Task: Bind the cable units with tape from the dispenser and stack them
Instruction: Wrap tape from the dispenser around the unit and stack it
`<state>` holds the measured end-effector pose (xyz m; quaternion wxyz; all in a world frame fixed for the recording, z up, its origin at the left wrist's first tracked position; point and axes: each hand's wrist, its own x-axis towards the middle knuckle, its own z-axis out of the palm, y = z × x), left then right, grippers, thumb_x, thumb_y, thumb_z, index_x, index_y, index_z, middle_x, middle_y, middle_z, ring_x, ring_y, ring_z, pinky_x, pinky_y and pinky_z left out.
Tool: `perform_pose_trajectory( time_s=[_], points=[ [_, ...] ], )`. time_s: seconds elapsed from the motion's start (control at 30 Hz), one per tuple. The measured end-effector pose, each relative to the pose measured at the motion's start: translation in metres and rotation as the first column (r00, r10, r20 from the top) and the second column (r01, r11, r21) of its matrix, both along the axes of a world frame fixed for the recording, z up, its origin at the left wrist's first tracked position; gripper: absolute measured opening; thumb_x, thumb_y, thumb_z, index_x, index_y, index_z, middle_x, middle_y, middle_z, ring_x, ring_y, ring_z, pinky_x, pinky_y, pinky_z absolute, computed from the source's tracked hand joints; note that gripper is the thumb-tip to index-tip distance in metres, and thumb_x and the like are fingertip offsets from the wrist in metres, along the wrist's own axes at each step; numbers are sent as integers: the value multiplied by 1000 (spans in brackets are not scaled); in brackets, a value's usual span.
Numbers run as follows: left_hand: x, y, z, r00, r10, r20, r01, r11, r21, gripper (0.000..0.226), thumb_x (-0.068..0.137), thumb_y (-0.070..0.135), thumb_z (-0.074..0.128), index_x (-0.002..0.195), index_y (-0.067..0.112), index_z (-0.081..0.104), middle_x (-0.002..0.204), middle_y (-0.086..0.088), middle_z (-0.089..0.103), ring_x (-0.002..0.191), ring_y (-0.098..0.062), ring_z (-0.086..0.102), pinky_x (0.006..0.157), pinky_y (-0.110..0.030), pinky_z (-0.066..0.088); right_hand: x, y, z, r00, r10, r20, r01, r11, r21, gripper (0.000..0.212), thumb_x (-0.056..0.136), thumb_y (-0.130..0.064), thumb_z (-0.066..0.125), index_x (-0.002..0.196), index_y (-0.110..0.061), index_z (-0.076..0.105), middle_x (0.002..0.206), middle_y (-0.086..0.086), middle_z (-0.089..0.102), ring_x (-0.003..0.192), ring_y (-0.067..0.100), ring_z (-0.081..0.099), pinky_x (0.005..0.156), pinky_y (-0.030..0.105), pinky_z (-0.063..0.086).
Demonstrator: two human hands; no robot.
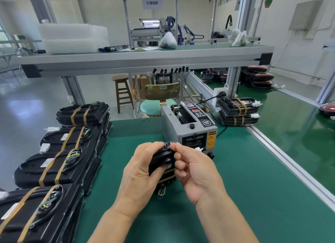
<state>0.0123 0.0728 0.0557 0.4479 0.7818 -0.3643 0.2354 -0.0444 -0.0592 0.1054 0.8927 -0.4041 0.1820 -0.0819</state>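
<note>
Bench: one green-topped bench (253, 197) under both hands; it spreads widest to the right of the right hand
Left row: four stacks of bound cable units (54, 166) to the left of the left hand, running from near to far; each top unit carries two tan tape bands
Stacked pair (237, 108): two more bound units, one on the other, well beyond and right of the right hand
Tape dispenser (192, 130): one, grey; just beyond the fingertips of both hands
Left hand (143, 170): fingers and thumb curled round the left side of the held cable unit
Right hand (192, 168): fingers curled; thumb and forefinger pinch the unit's top edge
Held cable unit (163, 159): one, black, between the two hands; tan tape shows across its lower part; whether it rests on the bench cannot be told
Wires (161, 192): one small coloured bunch hanging below the unit, between the wrists
</note>
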Motion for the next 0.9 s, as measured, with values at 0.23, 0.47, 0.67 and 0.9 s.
perform_pose_trajectory(
  time_s=[0.23, 0.47, 0.67, 0.9],
  points=[
    [-1, 1, 1, 1000, 9, 8, -9, 999, 35, 60, 79, 16, 67, 128, 44, 49, 118, 19, 50, 109, -6, 55, 92, -7, 37, 0, 2, 0, 1000, -18, 14, 19, 998, -54, 6, 84, -9, 69, 88, -4, 71, 56, -2, 51, 40, 4, 39, 35, 14, 27],
    [0, 2, 1, 1000, 9, 17, -10, 999, 49, 60, 79, 17, 68, 127, 48, 48, 119, 21, 49, 109, -4, 54, 91, -6, 36, 0, 0, -6, 991, -101, 88, 121, 959, -256, 18, 88, -7, 66, 73, -12, 73, 54, -5, 53, 40, 4, 41, 37, 14, 29],
    [0, 4, 2, 1000, 20, 6, -20, 999, 34, 57, 80, 20, 70, 127, 45, 50, 118, 21, 49, 109, -3, 54, 92, -5, 35, 5, -17, -16, 931, -294, 216, 364, 777, -513, 17, 93, -12, 62, 88, -23, 75, 62, -8, 63, 50, 8, 52, 52, 17, 44],
    [0, 6, 4, 999, 47, -8, -45, 992, 118, 67, 83, 14, 74, 130, 52, 46, 115, 20, 45, 101, -3, 53, 85, -2, 36, 6, -22, -34, 963, -151, 222, 263, 362, -894, 27, 95, -18, 58, 112, -34, 71, 105, -29, 62, 108, 0, 56, 95, 13, 40]
  ],
)
